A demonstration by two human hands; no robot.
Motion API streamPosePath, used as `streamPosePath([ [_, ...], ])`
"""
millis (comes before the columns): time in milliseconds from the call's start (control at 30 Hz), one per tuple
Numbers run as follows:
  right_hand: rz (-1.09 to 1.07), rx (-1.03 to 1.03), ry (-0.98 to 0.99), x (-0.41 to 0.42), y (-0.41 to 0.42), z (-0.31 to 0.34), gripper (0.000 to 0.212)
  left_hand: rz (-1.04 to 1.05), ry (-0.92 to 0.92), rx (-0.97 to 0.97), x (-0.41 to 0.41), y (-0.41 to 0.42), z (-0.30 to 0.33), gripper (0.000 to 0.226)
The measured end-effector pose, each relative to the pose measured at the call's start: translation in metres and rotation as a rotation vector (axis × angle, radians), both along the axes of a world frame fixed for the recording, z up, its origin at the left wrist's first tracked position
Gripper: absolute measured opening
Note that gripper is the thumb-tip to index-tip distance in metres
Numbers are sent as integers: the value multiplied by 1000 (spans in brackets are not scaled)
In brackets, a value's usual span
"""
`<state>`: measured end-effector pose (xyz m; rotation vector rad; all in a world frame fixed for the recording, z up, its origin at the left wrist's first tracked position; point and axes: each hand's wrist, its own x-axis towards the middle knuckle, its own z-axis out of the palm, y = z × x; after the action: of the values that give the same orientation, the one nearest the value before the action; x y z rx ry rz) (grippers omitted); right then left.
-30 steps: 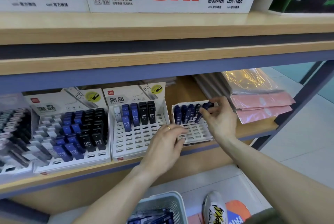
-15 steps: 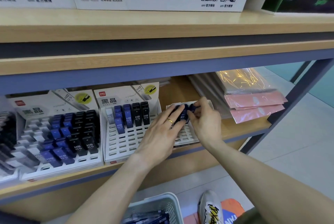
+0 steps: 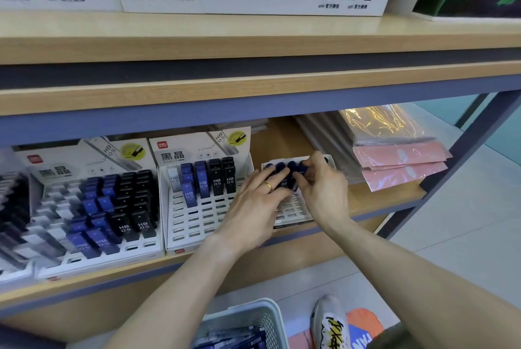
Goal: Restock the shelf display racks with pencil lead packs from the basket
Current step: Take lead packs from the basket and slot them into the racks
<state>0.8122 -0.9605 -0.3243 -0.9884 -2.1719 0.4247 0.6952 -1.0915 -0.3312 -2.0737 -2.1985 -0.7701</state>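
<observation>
Meeting at mid-frame, the left hand [image 3: 253, 205] and right hand [image 3: 324, 188] are curling their fingers around glossy dark-blue pencil lead packs [image 3: 284, 172], rounded-topped and upright in the white slotted plastic rack [image 3: 293, 212] on the wooden shelf [image 3: 375, 202].

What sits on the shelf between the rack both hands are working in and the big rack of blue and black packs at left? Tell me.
In the head view, one white display rack sits there, holding a few lead packs in its back rows.
</observation>
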Motion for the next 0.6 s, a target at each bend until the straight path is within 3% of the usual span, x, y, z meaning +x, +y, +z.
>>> streamPosePath([
  [300,-56,-118,91,3,2,2,25,-31,-6,-86,-3,-3,4,37],
  [600,119,90,-117,4,-2,-5,14,-10,18,-67,1,-10,2,28],
])
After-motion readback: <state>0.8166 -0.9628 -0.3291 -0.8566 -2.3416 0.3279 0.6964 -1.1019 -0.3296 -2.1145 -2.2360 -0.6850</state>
